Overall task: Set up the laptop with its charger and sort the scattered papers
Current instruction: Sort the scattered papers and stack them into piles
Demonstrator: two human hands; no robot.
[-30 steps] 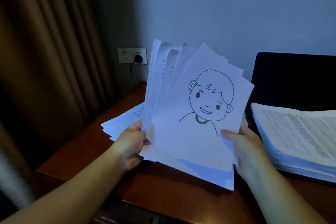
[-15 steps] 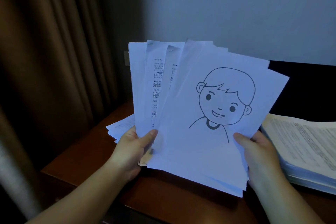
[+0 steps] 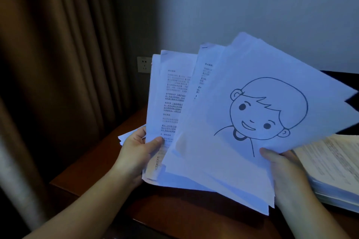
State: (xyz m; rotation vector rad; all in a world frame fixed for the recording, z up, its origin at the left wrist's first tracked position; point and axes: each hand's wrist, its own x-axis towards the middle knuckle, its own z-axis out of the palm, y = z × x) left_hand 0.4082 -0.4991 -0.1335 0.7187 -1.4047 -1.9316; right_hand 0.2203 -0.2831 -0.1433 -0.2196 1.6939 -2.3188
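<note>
I hold a fanned bundle of white papers [image 3: 223, 161] upright above the desk. The front sheet [image 3: 272, 114] bears a line drawing of a smiling child; sheets behind it carry printed text. My left hand [image 3: 138, 151] grips the bundle's lower left edge, thumb on the front. My right hand [image 3: 285, 172] pinches the lower right edge, thumb just under the drawing. The dark laptop [image 3: 342, 75] is mostly hidden behind the papers at the right. No charger plug is visible at the wall socket [image 3: 144, 64].
A thick stack of printed pages [image 3: 334, 169] lies on the wooden desk [image 3: 93, 167] at the right. A few more sheets [image 3: 126, 137] lie behind my left hand. Brown curtains [image 3: 58, 64] hang at the left, close to the desk's corner.
The bundle has fanned wider and tilted to the right, and it now fills more of the view. It now covers most of the laptop and the socket's right part.
</note>
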